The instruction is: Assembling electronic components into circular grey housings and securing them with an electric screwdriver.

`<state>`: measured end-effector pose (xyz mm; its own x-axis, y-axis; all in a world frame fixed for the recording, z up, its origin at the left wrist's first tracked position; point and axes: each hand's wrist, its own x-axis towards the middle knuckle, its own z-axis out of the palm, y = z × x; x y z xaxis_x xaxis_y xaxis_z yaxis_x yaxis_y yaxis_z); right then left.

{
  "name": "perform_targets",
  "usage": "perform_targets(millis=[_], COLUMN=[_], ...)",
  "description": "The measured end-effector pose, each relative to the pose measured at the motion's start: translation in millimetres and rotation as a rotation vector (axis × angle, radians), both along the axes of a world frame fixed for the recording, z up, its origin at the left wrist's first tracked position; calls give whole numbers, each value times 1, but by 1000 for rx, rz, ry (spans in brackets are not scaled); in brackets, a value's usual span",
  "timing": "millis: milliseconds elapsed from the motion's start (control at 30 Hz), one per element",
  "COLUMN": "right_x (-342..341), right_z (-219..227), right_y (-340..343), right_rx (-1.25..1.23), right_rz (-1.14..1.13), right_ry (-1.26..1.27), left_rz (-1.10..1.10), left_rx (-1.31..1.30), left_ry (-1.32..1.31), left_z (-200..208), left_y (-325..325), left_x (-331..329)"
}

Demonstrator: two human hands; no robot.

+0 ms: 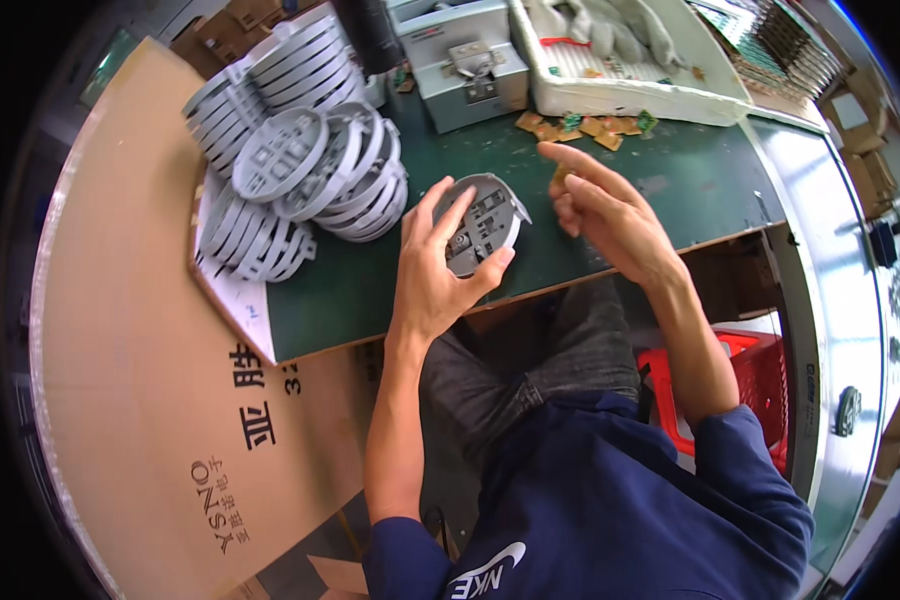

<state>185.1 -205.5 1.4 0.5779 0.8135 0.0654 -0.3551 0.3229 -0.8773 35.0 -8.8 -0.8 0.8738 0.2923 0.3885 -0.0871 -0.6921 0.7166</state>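
My left hand (440, 275) grips a round grey plastic housing (490, 215) by its rim, fingers on the far left side and thumb on the near right. The housing rests on the green table near its front edge, its inside with slots and raised parts facing up. To the right and a little above it is my right hand (610, 215), index finger stretched out and the other fingers curled. A small tan piece (561, 176), like the small boards on the table, shows between its thumb and fingers. Several small tan and green circuit boards (605, 130) lie beyond that hand.
Stacks of similar grey housings (320, 165) stand at the left of the green table (660, 185). At the back are a grey metal fixture (470, 85) and a white foam tray (640, 98) with gloves (610, 30). A red plastic basket (765, 385) sits below right; a large cardboard sheet (140, 330) leans left.
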Motion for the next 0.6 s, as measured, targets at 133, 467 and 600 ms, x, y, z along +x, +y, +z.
perform_targets(millis=[133,467,600], right_x=[2,-17,-23], right_z=[4,17,13], right_y=[-3,-6,-3], right_rx=[-31,-143,-76], right_rz=[-6,-67,-59], right_ry=[-123,-344,-320], left_rz=[32,62,20], left_rx=[341,-28,-147], left_ry=[78,-124,-182], left_z=[-6,26,26], left_y=[-15,-41,-40], left_x=[12,12,13])
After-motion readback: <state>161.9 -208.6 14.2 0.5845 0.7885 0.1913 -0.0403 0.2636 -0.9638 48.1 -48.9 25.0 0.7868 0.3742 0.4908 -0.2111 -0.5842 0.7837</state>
